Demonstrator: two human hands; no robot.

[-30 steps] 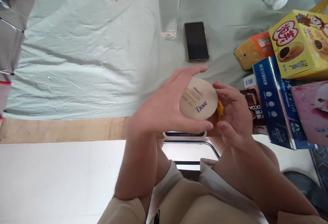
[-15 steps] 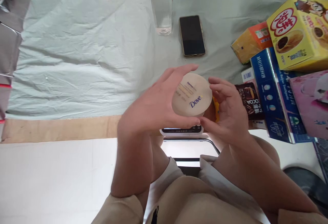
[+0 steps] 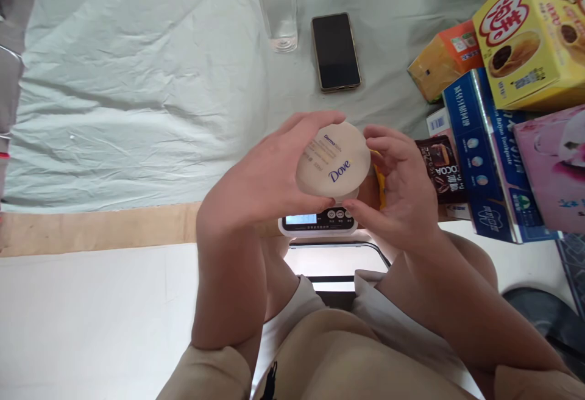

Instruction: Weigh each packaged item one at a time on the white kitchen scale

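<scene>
A round cream jar (image 3: 336,157) with a pale lid marked "Dove" is held between my two hands above a small digital scale (image 3: 315,227). My left hand (image 3: 260,177) curves round its left side, thumb along the near edge and fingers along the far edge. At the right side, my right hand (image 3: 404,189) has curled fingertips at the lid's rim and its thumb by the jar's near edge. Part of the scale's lit display and buttons shows below the jar; the rest is hidden by the jar and hands.
Beyond the jar lie a smartphone (image 3: 336,52) and a clear container (image 3: 278,13). On the right are a yellow snack box (image 3: 521,40), an orange box (image 3: 445,61), a blue toothpaste box (image 3: 479,162), a brown cocoa pack (image 3: 441,168) and a pink box (image 3: 555,168). A green-grey cloth (image 3: 137,113) covers the table.
The whole view has shifted slightly, so things sit further up and left. My left thumb has moved off the scale's front, and more of its display and buttons now shows. Both hands stay round the jar.
</scene>
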